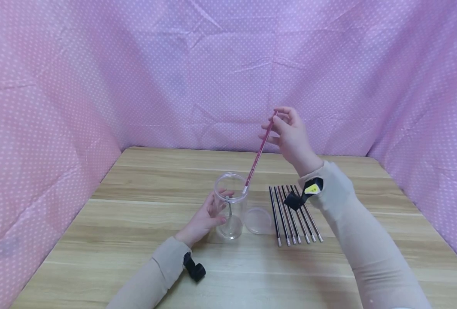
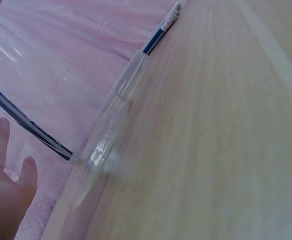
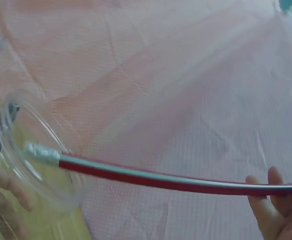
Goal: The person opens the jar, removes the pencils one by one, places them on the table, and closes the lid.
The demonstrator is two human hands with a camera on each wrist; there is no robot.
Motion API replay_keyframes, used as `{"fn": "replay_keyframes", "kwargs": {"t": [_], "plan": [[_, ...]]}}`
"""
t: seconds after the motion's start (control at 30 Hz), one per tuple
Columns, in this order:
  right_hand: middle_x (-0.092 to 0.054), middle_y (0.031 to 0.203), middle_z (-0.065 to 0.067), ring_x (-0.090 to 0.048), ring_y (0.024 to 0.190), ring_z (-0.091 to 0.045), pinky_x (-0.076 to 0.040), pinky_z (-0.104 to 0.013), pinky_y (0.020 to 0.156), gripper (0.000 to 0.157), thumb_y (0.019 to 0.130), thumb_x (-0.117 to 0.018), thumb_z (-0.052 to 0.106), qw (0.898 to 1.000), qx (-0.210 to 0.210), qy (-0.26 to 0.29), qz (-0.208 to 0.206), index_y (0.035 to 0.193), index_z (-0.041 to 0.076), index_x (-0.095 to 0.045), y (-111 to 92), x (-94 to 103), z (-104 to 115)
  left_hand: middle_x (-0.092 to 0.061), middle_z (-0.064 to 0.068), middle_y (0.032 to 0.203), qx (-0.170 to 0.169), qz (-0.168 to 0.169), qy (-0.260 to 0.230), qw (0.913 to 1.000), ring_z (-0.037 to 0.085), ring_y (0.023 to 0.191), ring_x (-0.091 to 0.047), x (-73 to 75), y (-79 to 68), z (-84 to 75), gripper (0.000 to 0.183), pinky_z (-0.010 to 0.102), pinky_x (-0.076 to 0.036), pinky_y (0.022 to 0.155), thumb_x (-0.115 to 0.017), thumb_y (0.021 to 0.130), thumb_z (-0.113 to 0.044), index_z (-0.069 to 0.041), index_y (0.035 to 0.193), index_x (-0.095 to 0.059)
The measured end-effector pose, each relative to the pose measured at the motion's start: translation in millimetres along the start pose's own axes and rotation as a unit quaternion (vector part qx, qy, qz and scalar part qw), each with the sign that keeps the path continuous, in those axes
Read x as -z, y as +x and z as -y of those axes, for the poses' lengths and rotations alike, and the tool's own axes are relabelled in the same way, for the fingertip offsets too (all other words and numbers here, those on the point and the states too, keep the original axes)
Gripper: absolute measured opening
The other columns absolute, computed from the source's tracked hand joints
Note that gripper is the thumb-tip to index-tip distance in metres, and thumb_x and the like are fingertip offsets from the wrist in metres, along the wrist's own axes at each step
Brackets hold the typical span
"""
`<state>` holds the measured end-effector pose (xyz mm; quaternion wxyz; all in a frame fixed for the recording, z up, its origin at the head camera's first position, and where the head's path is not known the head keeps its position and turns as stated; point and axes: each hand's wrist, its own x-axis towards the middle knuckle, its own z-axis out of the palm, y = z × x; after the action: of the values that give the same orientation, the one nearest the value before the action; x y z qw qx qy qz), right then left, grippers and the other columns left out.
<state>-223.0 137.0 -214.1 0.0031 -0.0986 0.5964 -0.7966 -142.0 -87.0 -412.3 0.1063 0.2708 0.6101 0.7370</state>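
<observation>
Red pencil (image 1: pixel 260 151) slants at the wide-open jar rim (image 1: pixel 232 201).

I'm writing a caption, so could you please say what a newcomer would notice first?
Probably the red pencil, slanting from the right hand to the mouth of the clear jar. The left hand holds it, one dark pencil inside. A row of pencils lies right of the jar.

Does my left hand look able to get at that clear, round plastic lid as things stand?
Probably not directly: your left hand is wrapped around the clear, cylindrical plastic jar, which stands between that hand and the lid.
</observation>
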Motion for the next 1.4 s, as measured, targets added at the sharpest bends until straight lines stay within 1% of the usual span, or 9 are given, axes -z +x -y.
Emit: {"fn": "replay_keyframes", "kwargs": {"t": [0.1, 0.23, 0.37, 0.47, 0.7, 0.87, 1.03, 1.17, 1.4], "plan": [[-0.048, 0.095, -0.002, -0.059, 0.080, -0.010, -0.059, -0.027, 0.073, 0.014, 0.099, -0.037, 0.003, 0.997, -0.049, 0.050, -0.021, 0.103, 0.014, -0.044, 6, 12.6, -4, -0.022, 0.028, 0.151, -0.013, 0.007, -0.004, 0.9999, 0.046, 0.141, -0.016, 0.4, 0.4, 0.9, 0.075, 0.063, -0.005, 0.114, -0.055, 0.081, 0.013, 0.001, 0.143, -0.016], [-0.047, 0.095, -0.002, -0.054, 0.085, -0.010, -0.057, -0.024, 0.077, 0.011, 0.099, -0.036, 0.003, 0.992, -0.096, 0.072, -0.030, 0.103, 0.012, -0.043, 10, 28.5, -10, -0.021, 0.029, 0.150, -0.019, 0.010, -0.005, 0.9997, 0.048, 0.140, -0.013, 0.3, 1.1, 1.1, 0.076, 0.062, -0.004, 0.114, -0.052, 0.079, 0.017, 0.004, 0.143, -0.014], [-0.046, 0.096, -0.001, -0.053, 0.086, -0.010, -0.056, -0.021, 0.077, 0.011, 0.100, -0.036, 0.005, 0.989, -0.136, 0.054, -0.021, 0.104, 0.012, -0.043, 10, 39.4, -19, -0.020, 0.030, 0.150, -0.019, 0.008, -0.004, 0.9998, 0.048, 0.140, -0.014, 0.9, 1.7, 1.2, 0.075, 0.062, -0.005, 0.114, -0.053, 0.079, 0.016, 0.004, 0.142, -0.015], [-0.046, 0.097, 0.000, -0.054, 0.087, -0.009, -0.056, -0.022, 0.080, 0.010, 0.100, -0.036, 0.006, 0.988, -0.155, 0.024, -0.004, 0.104, 0.013, -0.043, 8, 45.2, -27, -0.021, 0.031, 0.150, -0.020, 0.007, -0.006, 0.9997, 0.049, 0.140, -0.014, 1.3, 1.9, 0.8, 0.075, 0.063, -0.005, 0.114, -0.055, 0.079, 0.014, 0.004, 0.142, -0.016], [-0.049, 0.095, 0.002, -0.055, 0.086, -0.008, -0.055, -0.028, 0.087, 0.013, 0.099, -0.037, 0.004, 0.984, -0.170, -0.042, 0.021, 0.103, 0.015, -0.044, 2, 58.7, -49, -0.023, 0.028, 0.150, -0.018, 0.006, -0.013, 0.9997, 0.049, 0.139, -0.014, 1.2, 1.5, -0.1, 0.074, 0.062, -0.005, 0.115, -0.056, 0.079, 0.014, 0.003, 0.141, -0.017], [-0.045, 0.102, -0.004, -0.056, 0.082, -0.006, -0.057, -0.026, 0.081, 0.013, 0.099, -0.037, 0.003, 0.981, -0.177, -0.070, 0.029, 0.104, 0.013, -0.042, -4, 71.1, -62, -0.021, 0.029, 0.150, -0.014, 0.006, -0.015, 0.9998, 0.049, 0.140, -0.013, 1.7, 1.0, 0.3, 0.075, 0.062, -0.003, 0.114, -0.061, 0.080, 0.008, 0.003, 0.141, -0.018], [-0.048, 0.099, -0.002, -0.058, 0.081, -0.005, -0.057, -0.026, 0.078, 0.012, 0.099, -0.039, 0.005, 0.977, -0.175, -0.110, 0.044, 0.110, 0.008, -0.042, -8, 87.3, -70, -0.019, 0.031, 0.150, -0.013, 0.006, -0.016, 0.9998, 0.050, 0.139, -0.012, 1.4, 0.9, -0.4, 0.077, 0.061, -0.004, 0.115, -0.062, 0.080, 0.007, 0.004, 0.142, -0.015], [-0.049, 0.099, -0.001, -0.058, 0.081, -0.005, -0.057, -0.028, 0.081, 0.022, 0.100, -0.039, 0.007, 0.971, -0.164, -0.163, 0.058, 0.121, 0.000, -0.040, -9, 102.8, -76, -0.019, 0.032, 0.150, -0.013, 0.007, -0.011, 0.9998, 0.050, 0.139, -0.012, 1.0, 1.6, -0.2, 0.078, 0.062, -0.005, 0.115, -0.060, 0.079, 0.009, 0.004, 0.142, -0.014], [-0.049, 0.097, 0.001, -0.058, 0.081, -0.003, -0.057, -0.028, 0.079, 0.038, 0.100, -0.038, 0.008, 0.958, -0.154, -0.232, 0.065, 0.133, -0.009, -0.030, -11, 127.7, -83, -0.023, 0.027, 0.150, -0.016, 0.010, -0.007, 0.9998, 0.047, 0.140, -0.014, 2.5, 1.7, 0.6, 0.081, 0.062, -0.005, 0.114, -0.067, 0.081, -0.003, 0.004, 0.142, -0.014]]}}
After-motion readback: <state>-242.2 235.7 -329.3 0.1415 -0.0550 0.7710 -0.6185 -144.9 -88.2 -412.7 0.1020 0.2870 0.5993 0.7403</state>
